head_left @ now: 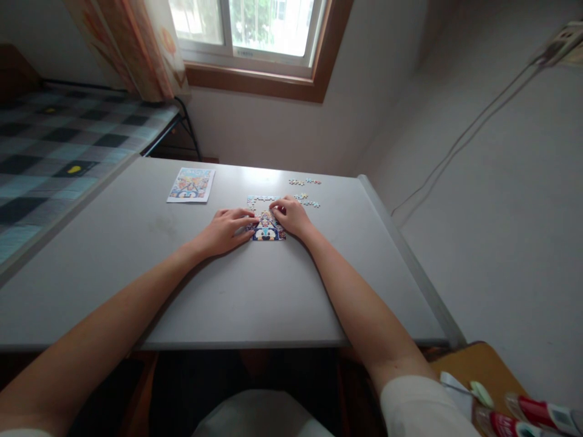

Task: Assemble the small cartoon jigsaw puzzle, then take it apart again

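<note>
A partly assembled jigsaw puzzle (266, 233) lies on the grey-white table, with a gap in its upper middle. My left hand (228, 229) rests at its left edge, fingers spread, fingertips on the pieces. Over the puzzle's upper right side is my right hand (291, 215), its thumb and index finger pinched together; whatever is between them is too small to make out. Loose puzzle pieces (311, 204) lie just beyond and right of my right hand, and more sit farther back. A printed picture sheet (191, 185) lies at the back left.
The table (255, 291) has a raised edge along its right side, beside the wall. A checkered bed (68, 139) stands at the left. Red-labelled bottles (505, 422) lie on a wooden stool (483, 364) at the lower right.
</note>
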`<state>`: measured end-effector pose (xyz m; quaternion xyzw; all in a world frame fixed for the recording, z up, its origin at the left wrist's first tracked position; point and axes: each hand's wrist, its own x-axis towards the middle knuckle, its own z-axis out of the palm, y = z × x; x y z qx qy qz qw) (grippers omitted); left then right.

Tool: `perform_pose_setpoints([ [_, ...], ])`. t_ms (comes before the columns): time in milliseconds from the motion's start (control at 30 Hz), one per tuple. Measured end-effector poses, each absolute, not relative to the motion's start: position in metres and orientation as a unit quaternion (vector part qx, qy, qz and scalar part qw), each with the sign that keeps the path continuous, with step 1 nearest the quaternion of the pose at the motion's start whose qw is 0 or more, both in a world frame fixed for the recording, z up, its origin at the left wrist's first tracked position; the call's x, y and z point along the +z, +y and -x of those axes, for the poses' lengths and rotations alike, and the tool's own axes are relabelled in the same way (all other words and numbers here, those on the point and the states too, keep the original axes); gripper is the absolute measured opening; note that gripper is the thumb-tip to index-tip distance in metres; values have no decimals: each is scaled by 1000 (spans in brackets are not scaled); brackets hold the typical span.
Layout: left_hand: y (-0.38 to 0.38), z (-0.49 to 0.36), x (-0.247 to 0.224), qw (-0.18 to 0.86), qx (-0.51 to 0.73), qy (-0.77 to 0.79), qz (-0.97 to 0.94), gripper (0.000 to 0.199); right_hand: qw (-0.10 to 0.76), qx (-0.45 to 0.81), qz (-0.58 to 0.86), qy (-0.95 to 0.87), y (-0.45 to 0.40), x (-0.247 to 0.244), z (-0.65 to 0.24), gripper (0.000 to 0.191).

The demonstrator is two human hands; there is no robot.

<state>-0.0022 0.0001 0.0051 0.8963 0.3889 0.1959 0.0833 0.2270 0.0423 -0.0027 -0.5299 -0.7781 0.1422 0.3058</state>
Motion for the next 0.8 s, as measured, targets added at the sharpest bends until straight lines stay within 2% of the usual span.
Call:
perform_pose_setpoints([
  [800, 0, 3, 4, 77, 196, 385, -899, 35, 313, 141, 524, -779, 42, -3, -227, 18],
])
